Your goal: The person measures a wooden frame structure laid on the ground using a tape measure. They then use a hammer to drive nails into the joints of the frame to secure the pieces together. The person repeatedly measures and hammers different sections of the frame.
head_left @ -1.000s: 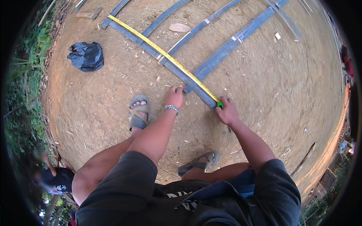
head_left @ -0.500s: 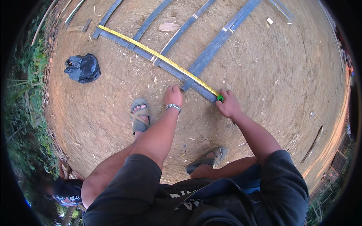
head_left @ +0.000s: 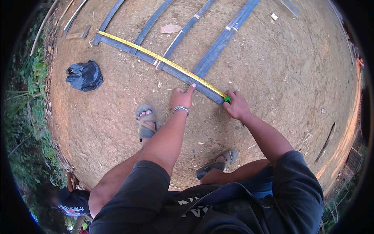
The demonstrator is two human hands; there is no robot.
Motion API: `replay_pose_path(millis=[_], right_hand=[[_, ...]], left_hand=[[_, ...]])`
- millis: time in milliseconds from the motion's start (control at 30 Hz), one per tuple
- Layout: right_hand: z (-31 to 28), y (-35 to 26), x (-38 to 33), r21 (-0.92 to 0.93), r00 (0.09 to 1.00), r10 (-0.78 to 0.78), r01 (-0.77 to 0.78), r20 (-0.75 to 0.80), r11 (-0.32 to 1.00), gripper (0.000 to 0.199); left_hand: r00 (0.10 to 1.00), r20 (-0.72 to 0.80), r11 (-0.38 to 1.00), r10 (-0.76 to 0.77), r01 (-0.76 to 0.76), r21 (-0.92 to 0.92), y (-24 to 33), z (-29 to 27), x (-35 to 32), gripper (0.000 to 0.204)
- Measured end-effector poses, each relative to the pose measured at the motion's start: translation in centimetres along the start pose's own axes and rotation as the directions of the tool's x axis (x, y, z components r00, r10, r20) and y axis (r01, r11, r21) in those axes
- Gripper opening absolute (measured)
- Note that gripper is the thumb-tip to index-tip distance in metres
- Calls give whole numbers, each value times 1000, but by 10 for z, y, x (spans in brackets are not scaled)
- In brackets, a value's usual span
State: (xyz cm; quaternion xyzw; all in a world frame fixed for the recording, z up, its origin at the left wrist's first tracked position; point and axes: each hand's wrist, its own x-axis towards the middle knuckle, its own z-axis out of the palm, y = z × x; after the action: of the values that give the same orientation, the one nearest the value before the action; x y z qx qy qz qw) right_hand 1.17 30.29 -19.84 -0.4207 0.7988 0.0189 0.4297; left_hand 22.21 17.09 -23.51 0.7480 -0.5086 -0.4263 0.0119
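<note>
The yellow tape measure point(head_left: 161, 60) lies stretched along a long grey strip point(head_left: 171, 70) on the bare dirt ground point(head_left: 272, 70), running from the far left end down to your hands. Your right hand point(head_left: 235, 105) is closed around the green tape case point(head_left: 227, 100) at the near end of the strip, pinning it down. Your left hand point(head_left: 182, 97) is curled, with one finger stuck out and its tip pressed on the tape a bit up from the case. Three more grey strips point(head_left: 226, 33) lie angled away from the measured one, their near ends touching or just beside it.

Risks from here: the tape looks held only at your end and under that fingertip (I can't tell if the far hook is caught on anything), so a small pull with the right hand could slide it and throw off the reading. Lift the finger and the blade may spring or twist off the strip. The dirt is loose and uneven, so the strip itself could shift under pressure.

Your sandalled feet point(head_left: 146, 123) stand just behind the hands; a dark plastic bag point(head_left: 83, 75) lies well off to the left.
</note>
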Motion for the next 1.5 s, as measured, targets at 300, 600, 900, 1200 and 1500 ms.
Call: replay_pose_path(millis=[300,600,900,1200,1500], right_hand=[[-1,-4,-2,-8,1000,-3,3,-8,1000,54],[-3,-4,-1,-22,1000,-17,16,-4,1000,53],[-27,-26,28,296,995,-47,18,91,955,46],[23,3,9,947,992,-55,123,-111,295,37],[34,86,13,967,803,577,1,-152,253,12]], left_hand=[[997,-73,998,-31,35,51,3,9,1,74],[998,-60,1000,-19,19,2,-2,14,6,76],[999,0,999,-51,51,-15,-4,16,12,78],[995,36,996,-89,90,-16,8,5,3,79],[995,57,995,-83,86,-50,10,6,1,86]])
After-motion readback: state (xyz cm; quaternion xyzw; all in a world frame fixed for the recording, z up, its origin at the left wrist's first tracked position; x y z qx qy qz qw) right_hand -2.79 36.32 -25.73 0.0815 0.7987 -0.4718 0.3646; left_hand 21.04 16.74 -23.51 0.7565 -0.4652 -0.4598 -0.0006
